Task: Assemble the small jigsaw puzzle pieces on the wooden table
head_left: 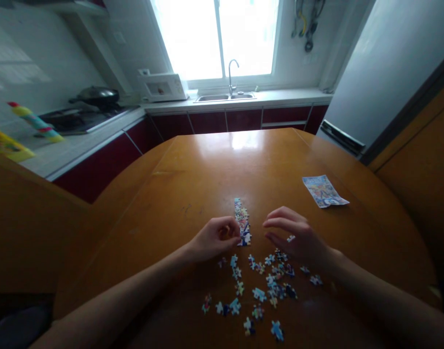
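Pinching hand: left hand (214, 240), grip almost closed, thumb and forefinger tips together at the near end of the puzzle strip (242, 220); I cannot tell whether a piece sits between them.
Open hand: right hand (298, 237), palm down, fingers spread and lightly curved, grip wide open and holding nothing.
Under the right hand: single piece (290, 238), just below the fingertips; contact cannot be told.
Strip: a narrow row of joined pieces, flat near the middle of the worktop (192, 184), running from the hands toward the far edge.
Between the hands: the strip's near end, just beside the left hand and apart from the right.
Loose pieces (269, 286): scattered flat between the strip and the near edge, mostly unjoined.
Printed card (324, 190): flat toward the right edge, well apart from both hands.
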A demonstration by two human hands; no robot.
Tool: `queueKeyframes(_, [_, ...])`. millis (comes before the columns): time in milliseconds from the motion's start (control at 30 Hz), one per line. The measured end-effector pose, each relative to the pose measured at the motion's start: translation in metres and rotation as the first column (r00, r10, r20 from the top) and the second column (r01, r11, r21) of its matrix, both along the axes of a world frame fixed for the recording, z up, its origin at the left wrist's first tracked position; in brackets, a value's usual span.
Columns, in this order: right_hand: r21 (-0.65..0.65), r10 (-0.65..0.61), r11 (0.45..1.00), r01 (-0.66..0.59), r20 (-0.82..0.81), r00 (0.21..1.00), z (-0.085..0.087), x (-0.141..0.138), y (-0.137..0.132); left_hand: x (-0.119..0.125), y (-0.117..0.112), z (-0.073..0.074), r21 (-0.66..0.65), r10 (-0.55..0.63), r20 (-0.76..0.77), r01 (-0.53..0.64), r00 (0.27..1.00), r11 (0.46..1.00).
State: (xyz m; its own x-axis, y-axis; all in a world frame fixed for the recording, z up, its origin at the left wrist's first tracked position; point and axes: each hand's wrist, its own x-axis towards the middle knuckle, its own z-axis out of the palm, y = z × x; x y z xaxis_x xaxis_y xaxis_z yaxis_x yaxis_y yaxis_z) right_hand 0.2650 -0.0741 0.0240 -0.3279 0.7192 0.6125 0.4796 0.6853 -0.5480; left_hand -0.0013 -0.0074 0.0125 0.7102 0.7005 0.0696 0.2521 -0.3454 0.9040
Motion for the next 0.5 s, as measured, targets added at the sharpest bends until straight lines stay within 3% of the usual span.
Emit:
queueKeyframes(67, [0.072,0.093,0.993,-0.097,0.059,0.994,-0.004,-0.015,-0.009,0.006,-0.008,-0.006,-0.033,0.006,0.041,-0.005,0.999,0.999])
queueKeyframes(167, [0.127,0.131,0.980,-0.154,0.172,0.976,-0.009,-0.030,-0.015,0.007,-0.013,-0.007,0.020,0.006,0.079,-0.007,0.997,1.000])
queueKeyframes(500, [0.209,0.125,0.961,-0.179,0.250,0.960,-0.011,-0.038,-0.015,0.009,-0.020,-0.002,-0.018,-0.043,0.109,0.045,0.993,0.999])
